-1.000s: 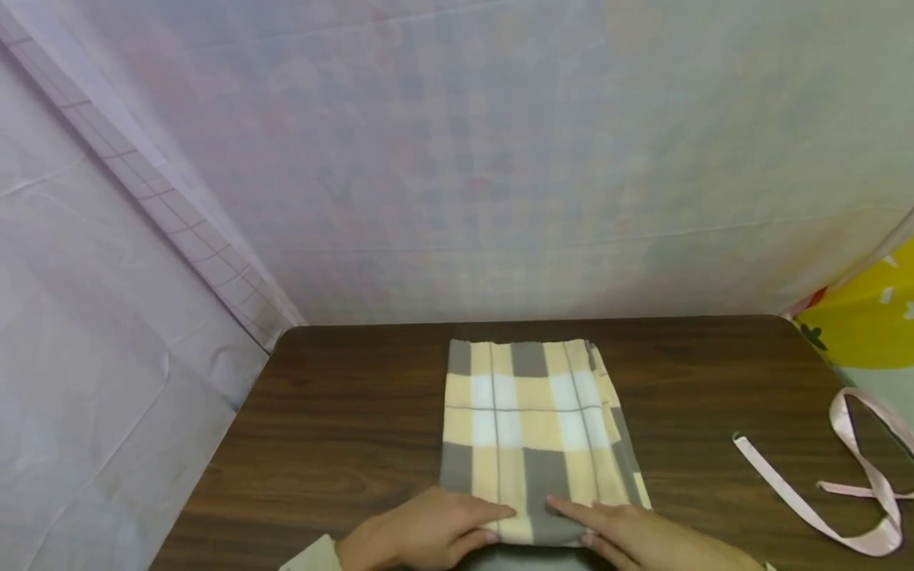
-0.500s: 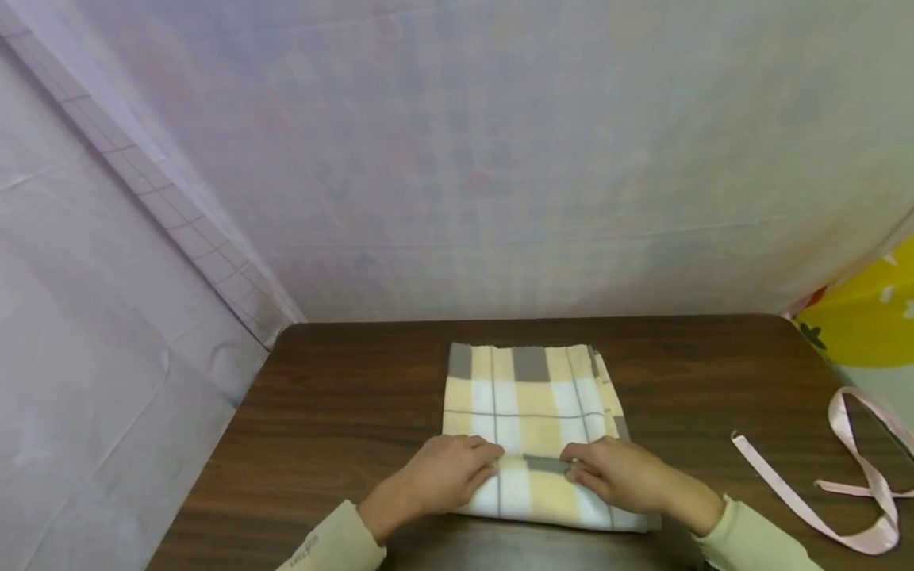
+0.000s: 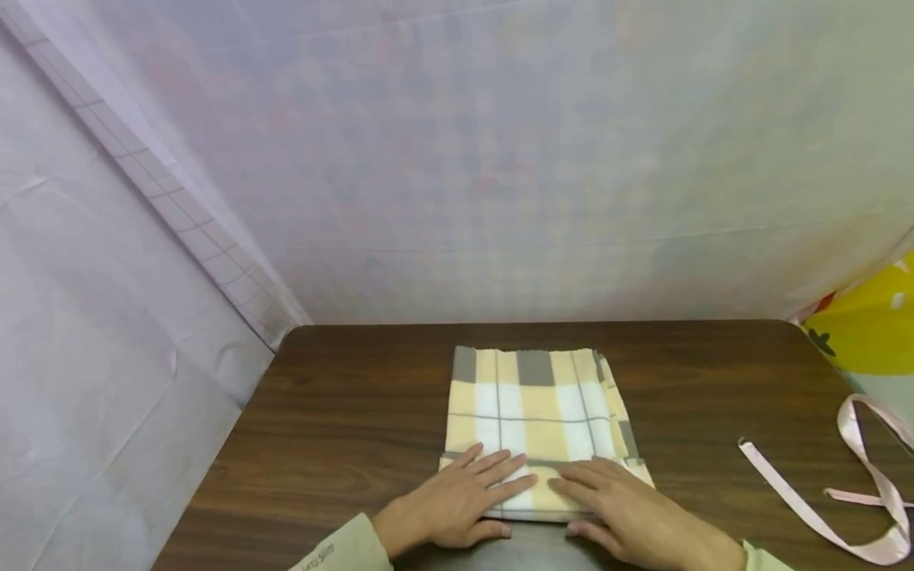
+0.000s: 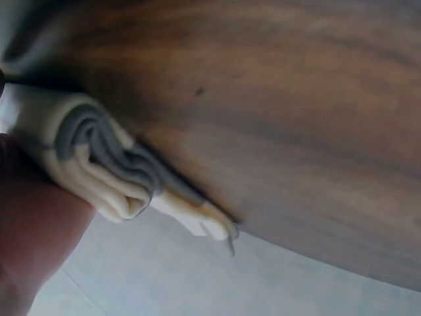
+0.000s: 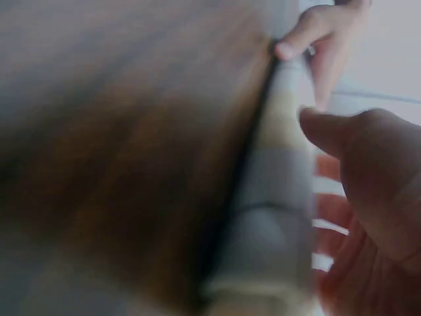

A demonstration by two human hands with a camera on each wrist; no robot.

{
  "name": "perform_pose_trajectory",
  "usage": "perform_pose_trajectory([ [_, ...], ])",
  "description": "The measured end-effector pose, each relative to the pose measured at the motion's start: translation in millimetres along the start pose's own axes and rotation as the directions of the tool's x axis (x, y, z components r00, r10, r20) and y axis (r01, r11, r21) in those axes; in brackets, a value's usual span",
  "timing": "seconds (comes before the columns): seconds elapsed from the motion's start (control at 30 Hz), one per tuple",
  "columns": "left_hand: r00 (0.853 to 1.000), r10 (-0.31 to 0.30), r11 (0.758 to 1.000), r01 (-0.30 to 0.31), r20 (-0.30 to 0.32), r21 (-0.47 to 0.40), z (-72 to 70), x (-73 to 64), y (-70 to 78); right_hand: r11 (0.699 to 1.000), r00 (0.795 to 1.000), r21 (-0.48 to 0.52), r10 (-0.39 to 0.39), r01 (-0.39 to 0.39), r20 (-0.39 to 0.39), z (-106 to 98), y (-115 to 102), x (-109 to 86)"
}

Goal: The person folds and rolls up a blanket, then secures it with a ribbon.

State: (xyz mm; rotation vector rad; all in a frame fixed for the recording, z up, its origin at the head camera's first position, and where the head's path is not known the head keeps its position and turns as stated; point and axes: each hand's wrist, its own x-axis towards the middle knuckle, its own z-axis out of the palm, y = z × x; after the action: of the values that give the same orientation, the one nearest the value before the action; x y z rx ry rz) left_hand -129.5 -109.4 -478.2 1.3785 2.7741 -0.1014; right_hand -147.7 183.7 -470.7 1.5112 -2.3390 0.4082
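A yellow, white and grey plaid cloth (image 3: 539,400) lies on the brown wooden table, its near end turned over into a thicker fold. Over the left part of that fold my left hand (image 3: 464,496) rests with fingers spread and extended. My right hand (image 3: 620,503) lies on the right part, fingers fairly straight, thumb at the near edge. In the left wrist view the end of the cloth (image 4: 108,158) shows several rolled layers trailing into a flat tail. The right wrist view, blurred, has the folded edge (image 5: 270,184) running alongside my right hand (image 5: 378,191).
A pink ribbon (image 3: 793,496) lies in loops at the table's right side. White sheeting (image 3: 500,198) hangs behind the table's far edge, with more on the left (image 3: 93,317). Something yellow (image 3: 874,333) shows beyond the right corner.
The cloth's near end has been lifted and turned over away from me, then folded down. My hands have gone from gripping that edge to lying flatter on the fold, fingers spread.
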Motion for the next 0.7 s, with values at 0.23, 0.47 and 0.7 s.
perform_pose_trajectory([
  [0.23,1.000,-0.003,1.000,0.003,-0.013,-0.019,5.3,-0.1,-1.2,0.970,0.996,0.234,0.057,-0.072,0.068,5,6,-19.7],
  [0.47,0.999,0.001,1.000,-0.002,-0.043,-0.011,7.2,-1.1,-1.1,0.986,1.000,0.168,0.006,-0.001,-0.030,15,10,-22.0],
  [0.7,0.997,-0.005,1.000,0.005,-0.073,-0.011,6.4,-1.0,0.5,0.997,0.995,0.071,-0.032,0.040,-0.099,20,8,-22.9],
])
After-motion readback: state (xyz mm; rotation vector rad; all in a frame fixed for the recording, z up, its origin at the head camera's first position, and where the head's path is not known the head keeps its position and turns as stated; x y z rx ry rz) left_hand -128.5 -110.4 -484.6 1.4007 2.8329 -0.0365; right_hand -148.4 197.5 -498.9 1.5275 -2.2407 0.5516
